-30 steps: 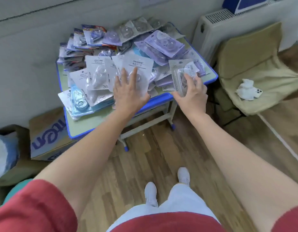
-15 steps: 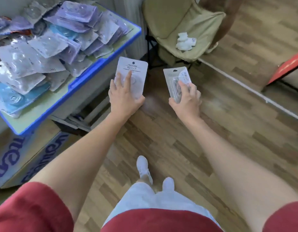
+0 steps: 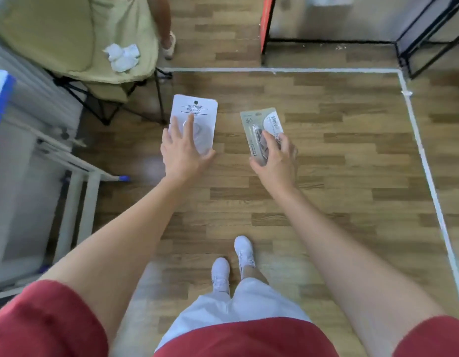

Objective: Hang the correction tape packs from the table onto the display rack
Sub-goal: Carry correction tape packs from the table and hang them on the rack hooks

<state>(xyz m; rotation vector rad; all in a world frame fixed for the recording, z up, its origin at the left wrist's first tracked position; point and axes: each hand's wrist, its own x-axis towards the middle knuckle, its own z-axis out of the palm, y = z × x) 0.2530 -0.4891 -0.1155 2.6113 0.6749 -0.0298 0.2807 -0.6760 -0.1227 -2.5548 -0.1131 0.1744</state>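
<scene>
My left hand (image 3: 183,153) holds a white correction tape pack (image 3: 197,112) out over the wooden floor, fingers laid along its clear blister and thumb under its lower edge. My right hand (image 3: 274,158) grips a second, greyish pack (image 3: 256,122) marked 36, fingers curled round its lower half. Both packs are upright with their hang holes away from me. Only a blue corner of the table (image 3: 3,91) shows at the far left. A black metal frame (image 3: 413,39) stands at the top right; whether it is the display rack I cannot tell.
A folding chair (image 3: 68,42) with a green cloth and crumpled white tissue (image 3: 122,56) stands at the upper left. Another person's foot (image 3: 169,45) is beside it. A white tape line (image 3: 416,140) runs across the floor. A red-edged panel (image 3: 265,24) stands ahead.
I have turned right, away from the table, carrying both packs. The table and its pile have slid out of view to the left; the black frame has come into view.
</scene>
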